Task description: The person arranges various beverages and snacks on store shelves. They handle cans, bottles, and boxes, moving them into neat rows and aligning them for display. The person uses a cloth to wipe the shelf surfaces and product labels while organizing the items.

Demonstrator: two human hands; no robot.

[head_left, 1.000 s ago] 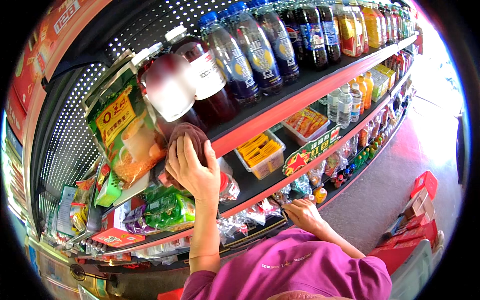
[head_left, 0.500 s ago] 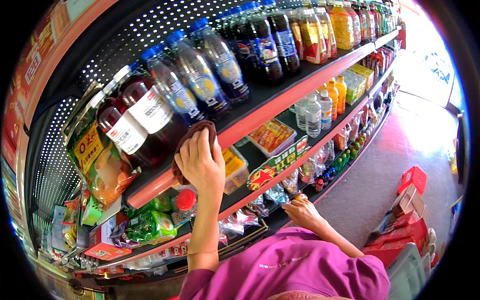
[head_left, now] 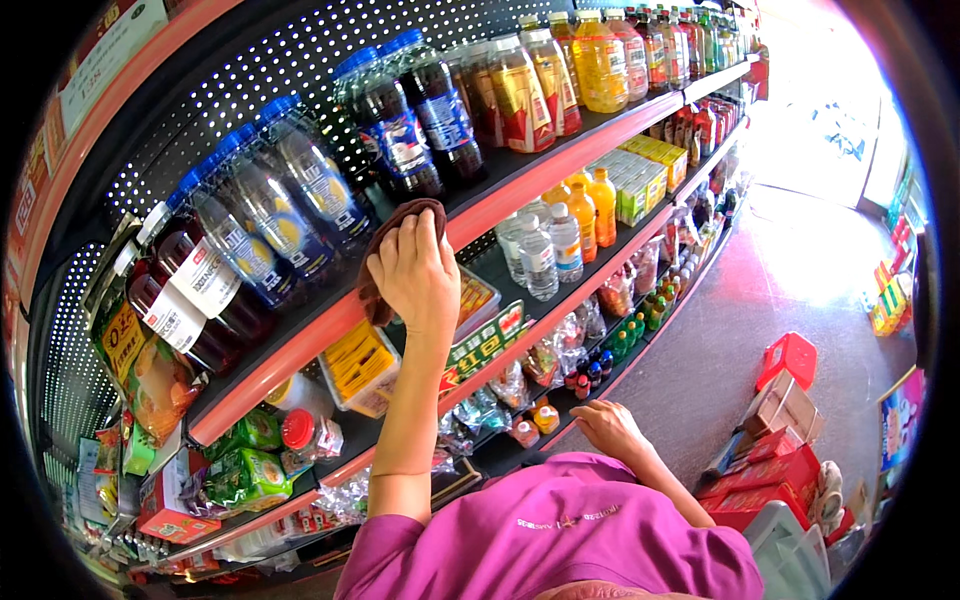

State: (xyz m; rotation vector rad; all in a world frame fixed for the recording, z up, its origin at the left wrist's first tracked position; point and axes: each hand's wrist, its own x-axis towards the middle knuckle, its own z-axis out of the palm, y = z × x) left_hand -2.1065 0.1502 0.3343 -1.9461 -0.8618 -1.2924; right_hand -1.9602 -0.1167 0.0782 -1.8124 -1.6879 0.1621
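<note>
My left hand (head_left: 420, 278) is closed on a dark brown cloth (head_left: 377, 300), pressed against the red front edge (head_left: 545, 172) of the upper shelf. Just behind the cloth, dark cola bottles (head_left: 402, 145) with blue caps stand on that shelf. To their left are clear blue-capped bottles (head_left: 318, 185) with yellow-and-blue labels, then white-capped bottles of dark red drink (head_left: 205, 275). My right hand (head_left: 612, 430) hangs low beside the bottom shelf, fingers loosely bent and apart, with nothing seen in it. Small orange-capped bottles (head_left: 545, 417) are nearest to it.
Below the cloth sit a tub of yellow packets (head_left: 360, 370), a green sign (head_left: 487, 345) and water bottles (head_left: 538, 262). A red-lidded jar (head_left: 298, 430) stands lower left. Red boxes (head_left: 765, 475) and a red plastic stool (head_left: 787, 360) are on the floor at right.
My left hand and the cloth have slid right along the shelf edge, past the clear bottles to the colas. The whole view has shifted right. My right hand has come away from the lower shelf.
</note>
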